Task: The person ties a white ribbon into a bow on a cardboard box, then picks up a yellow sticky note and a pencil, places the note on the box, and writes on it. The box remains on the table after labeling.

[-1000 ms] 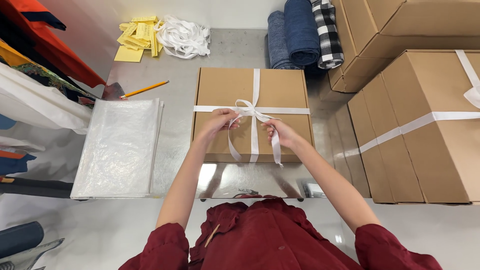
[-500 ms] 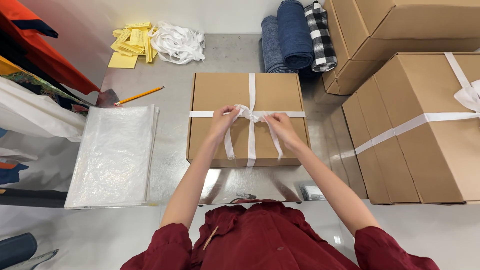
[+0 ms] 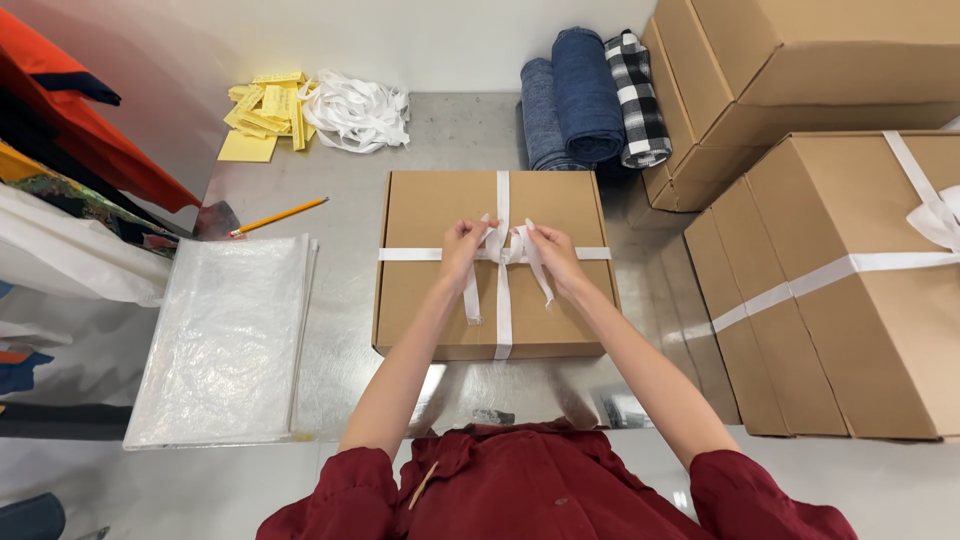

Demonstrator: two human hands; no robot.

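Both hands — left hand (image 3: 466, 246), right hand (image 3: 553, 256) — are pinching the white ribbon (image 3: 503, 250) closed-fingered at the centre of the cardboard box (image 3: 430, 300) on the table (image 3: 340, 340), tying the bow; cinching the loops evenly seems next.

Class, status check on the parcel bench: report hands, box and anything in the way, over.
Left hand and right hand both pinching white ribbon at its crossing. Cardboard box closed, flat on metal table. Nothing blocking.

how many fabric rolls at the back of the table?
3, side by side behind the ribboned box: a grey-blue denim roll on the left, a darker blue denim roll in the middle, a black-and-white checked roll on the right. More may be hidden behind the stacked cartons.
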